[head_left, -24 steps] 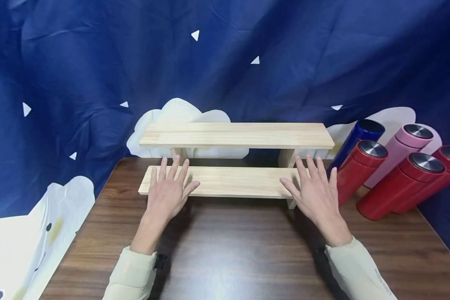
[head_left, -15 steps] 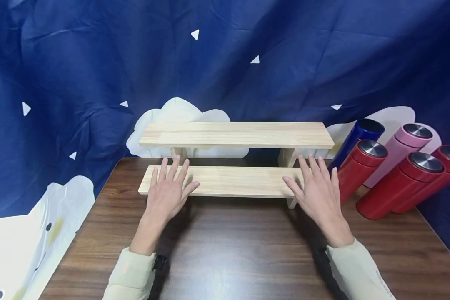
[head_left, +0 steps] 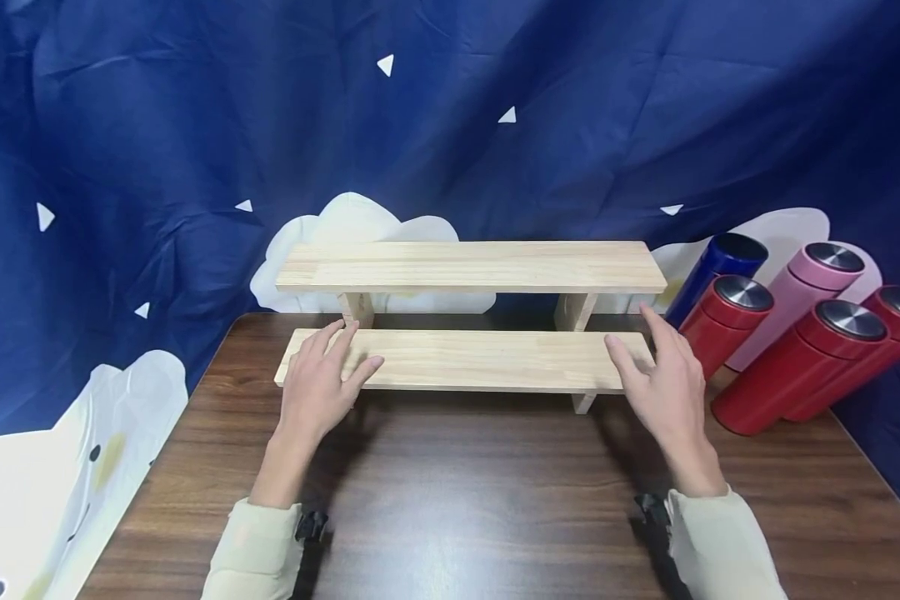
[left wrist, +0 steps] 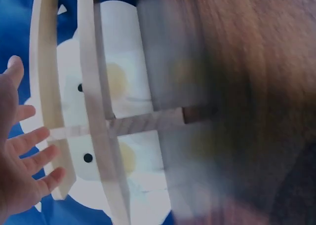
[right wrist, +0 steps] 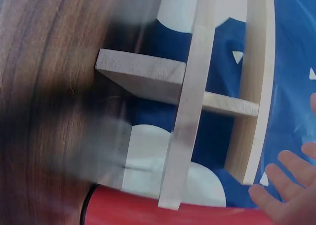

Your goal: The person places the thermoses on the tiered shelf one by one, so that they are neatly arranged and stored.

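A two-tier pale wooden shelf stands at the back of the table, with an upper board (head_left: 471,267) and a lower board (head_left: 480,360) on wooden legs. My left hand (head_left: 317,390) hovers over the left end of the lower board, fingers spread and relaxed, holding nothing. Over the right end, my right hand (head_left: 663,392) is turned thumb-side up with loose fingers, close to the front red bottle (head_left: 726,321). In the left wrist view the left hand (left wrist: 22,156) shows bare fingers beside the boards. The right wrist view has the right hand's fingertips (right wrist: 284,183) near the upper board's end.
To the right stand a blue bottle (head_left: 720,275), a pink bottle (head_left: 798,296) and two more red bottles, one of them a red bottle (head_left: 791,379) in front. A dark blue curtain (head_left: 450,125) with white shapes hangs behind the brown wooden table (head_left: 450,500).
Both hands, flat and palm-down before, have rolled thumb-side up. The right hand has shifted right toward the bottles, the left slightly left. Shelf and bottles stay in place.
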Motion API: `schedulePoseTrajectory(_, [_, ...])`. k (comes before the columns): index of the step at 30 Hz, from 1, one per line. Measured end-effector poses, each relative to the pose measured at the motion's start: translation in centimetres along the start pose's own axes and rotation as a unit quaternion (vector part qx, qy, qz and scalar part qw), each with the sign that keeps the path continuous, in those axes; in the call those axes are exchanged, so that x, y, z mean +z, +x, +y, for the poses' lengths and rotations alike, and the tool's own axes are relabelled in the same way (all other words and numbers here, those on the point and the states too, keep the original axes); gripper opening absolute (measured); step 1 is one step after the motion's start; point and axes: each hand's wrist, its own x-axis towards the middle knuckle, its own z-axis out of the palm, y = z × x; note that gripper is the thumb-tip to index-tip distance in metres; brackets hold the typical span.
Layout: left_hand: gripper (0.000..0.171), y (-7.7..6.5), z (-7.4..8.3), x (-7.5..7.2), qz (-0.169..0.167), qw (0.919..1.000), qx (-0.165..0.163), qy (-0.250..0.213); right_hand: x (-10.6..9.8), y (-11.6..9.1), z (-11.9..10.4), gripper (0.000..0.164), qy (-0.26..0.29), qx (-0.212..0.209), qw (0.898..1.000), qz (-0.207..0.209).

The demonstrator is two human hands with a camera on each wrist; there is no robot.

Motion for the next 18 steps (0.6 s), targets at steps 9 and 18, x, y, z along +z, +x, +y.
schedulePoseTrajectory(9, [0.039,-0.3,-1.6,0.2,0.119,0.9907,-0.005,-0.065,-0.8,0.2,1.0,0.046,0.086,-0.001,0.989,0.118])
schedulePoseTrajectory(18, [0.03,-0.8,-3.4,0.3,0.166,0.9805,-0.054,-0.09,-1.7,0.0,2.2,0.045,0.079,0.069,0.982,0.158])
